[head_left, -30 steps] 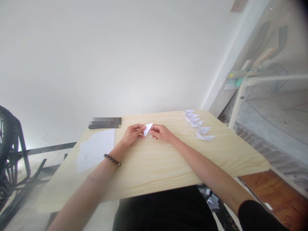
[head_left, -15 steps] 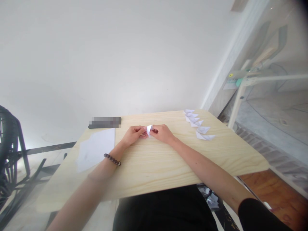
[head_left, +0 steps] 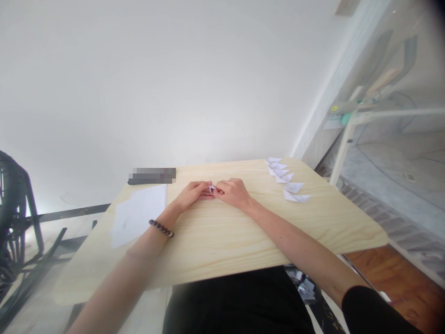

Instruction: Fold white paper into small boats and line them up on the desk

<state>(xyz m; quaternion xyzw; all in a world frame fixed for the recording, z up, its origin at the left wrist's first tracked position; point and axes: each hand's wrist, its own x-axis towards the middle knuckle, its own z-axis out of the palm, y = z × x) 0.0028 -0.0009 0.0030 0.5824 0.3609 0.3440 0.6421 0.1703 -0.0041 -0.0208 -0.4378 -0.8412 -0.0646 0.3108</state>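
Note:
A small folded white paper (head_left: 212,188) is between my two hands above the middle of the wooden table (head_left: 222,241). My left hand (head_left: 195,192), with a beaded bracelet on its wrist, pinches the paper's left side. From the right, my right hand (head_left: 233,191) has its curled fingers closed on the other side. Most of the paper is covered by fingers, so its shape is hard to make out. Several folded white paper pieces (head_left: 285,177) stand in a slanting row on the table's right side.
White sheets (head_left: 139,215) lie at the table's left, with a dark, pixelated flat object (head_left: 152,176) behind them. A wall runs along the far edge. A black wheeled object (head_left: 14,218) stands at far left, a white metal frame (head_left: 344,148) at right.
My right hand has closed in toward my left hand and turned slightly. The folded paper, whose white face stood up plainly before, is now mostly hidden between the fingers.

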